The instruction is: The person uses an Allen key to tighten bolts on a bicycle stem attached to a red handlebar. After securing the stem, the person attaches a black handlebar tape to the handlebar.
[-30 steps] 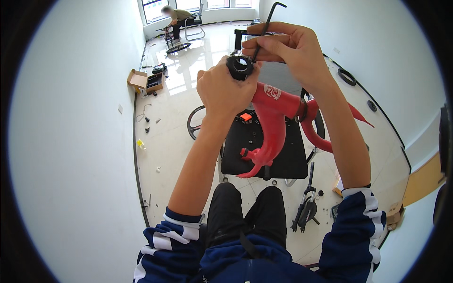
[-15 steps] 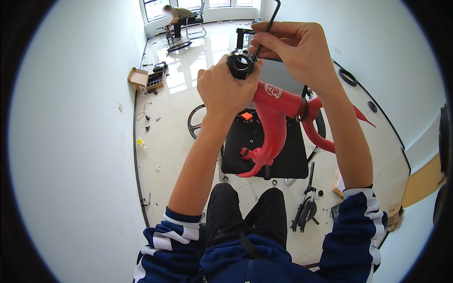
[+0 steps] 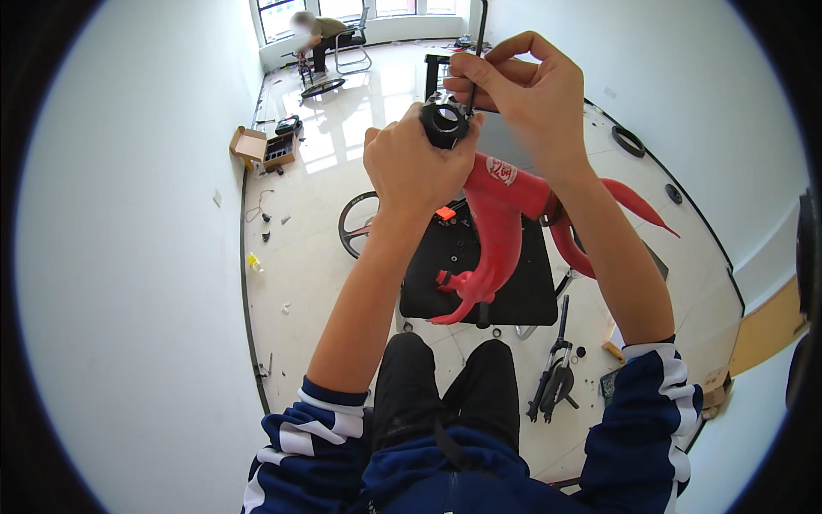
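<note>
My left hand [image 3: 415,167] is wrapped round a black bicycle stem [image 3: 433,134] with a round, ring-like opening. Below that hand hangs a red bicycle frame [image 3: 499,231], tilted, with curved tubes running down and to the right. My right hand [image 3: 539,107] pinches a long black hex key [image 3: 481,34] between thumb and fingers. The key stands nearly upright, its lower end at the right side of the stem; whether it sits in a bolt I cannot make out. My left thumb is close to that lower end.
A black chair seat [image 3: 432,274] carries small parts and an orange item [image 3: 445,213]. On the floor lie a fork [image 3: 558,347], a wheel [image 3: 344,230], an open carton [image 3: 280,150] and tyres [image 3: 628,141]. Another person [image 3: 330,32] sits working at the far window.
The hex key has swung more upright, its top shifting left. My right hand has turned with it and moved slightly left. The stem and my left hand have shifted slightly right and down.
</note>
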`<state>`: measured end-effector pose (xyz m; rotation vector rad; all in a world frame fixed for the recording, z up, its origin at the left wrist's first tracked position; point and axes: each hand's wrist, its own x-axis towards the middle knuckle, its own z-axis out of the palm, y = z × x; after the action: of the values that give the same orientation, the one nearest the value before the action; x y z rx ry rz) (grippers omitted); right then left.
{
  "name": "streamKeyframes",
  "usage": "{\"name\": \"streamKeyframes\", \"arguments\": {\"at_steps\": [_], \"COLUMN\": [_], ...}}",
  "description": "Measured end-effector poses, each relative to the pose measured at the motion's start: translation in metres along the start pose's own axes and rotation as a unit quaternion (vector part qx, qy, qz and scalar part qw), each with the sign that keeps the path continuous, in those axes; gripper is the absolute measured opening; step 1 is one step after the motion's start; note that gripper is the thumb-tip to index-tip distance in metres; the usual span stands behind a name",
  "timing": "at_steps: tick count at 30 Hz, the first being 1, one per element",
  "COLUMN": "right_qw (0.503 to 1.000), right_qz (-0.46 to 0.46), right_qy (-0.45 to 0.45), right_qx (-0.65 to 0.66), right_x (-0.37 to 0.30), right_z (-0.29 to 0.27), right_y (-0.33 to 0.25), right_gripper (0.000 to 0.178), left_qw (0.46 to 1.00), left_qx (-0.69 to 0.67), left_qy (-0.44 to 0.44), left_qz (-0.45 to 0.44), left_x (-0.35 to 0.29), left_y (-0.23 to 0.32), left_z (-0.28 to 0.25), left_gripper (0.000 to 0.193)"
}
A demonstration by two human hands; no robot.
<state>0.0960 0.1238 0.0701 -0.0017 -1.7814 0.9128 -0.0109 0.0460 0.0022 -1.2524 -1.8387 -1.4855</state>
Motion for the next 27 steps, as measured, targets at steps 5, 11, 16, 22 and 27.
{"name": "streamKeyframes", "arguments": {"at_steps": [5, 11, 16, 22, 27], "right_qw": [0.999, 0.996, 0.999, 0.998, 0.996], "right_qz": [-0.048, 0.076, -0.005, 0.027, 0.041], "right_qy": [0.022, 0.003, -0.039, -0.047, -0.035], "right_qx": [0.013, 0.046, -0.008, 0.038, 0.077], "right_x": [-0.005, 0.000, 0.002, 0.008, 0.014], "right_z": [0.003, -0.003, -0.006, -0.014, -0.015], "right_y": [-0.005, -0.025, -0.017, -0.003, -0.015], "right_gripper": [0.037, 0.037, 0.041, 0.036, 0.024], "left_qw": [1.000, 1.000, 1.000, 1.000, 1.000], "left_qx": [-0.002, 0.003, 0.017, -0.002, 0.010], "left_qy": [-0.011, -0.012, -0.007, 0.007, 0.012], "left_qz": [0.002, -0.012, -0.006, 0.004, 0.003], "left_x": [-0.001, -0.001, -0.002, -0.002, -0.003], "left_y": [0.002, 0.002, 0.001, 0.002, 0.000], "left_z": [-0.001, 0.001, 0.000, 0.001, -0.001], "left_gripper": [0.045, 0.043, 0.039, 0.039, 0.042]}}
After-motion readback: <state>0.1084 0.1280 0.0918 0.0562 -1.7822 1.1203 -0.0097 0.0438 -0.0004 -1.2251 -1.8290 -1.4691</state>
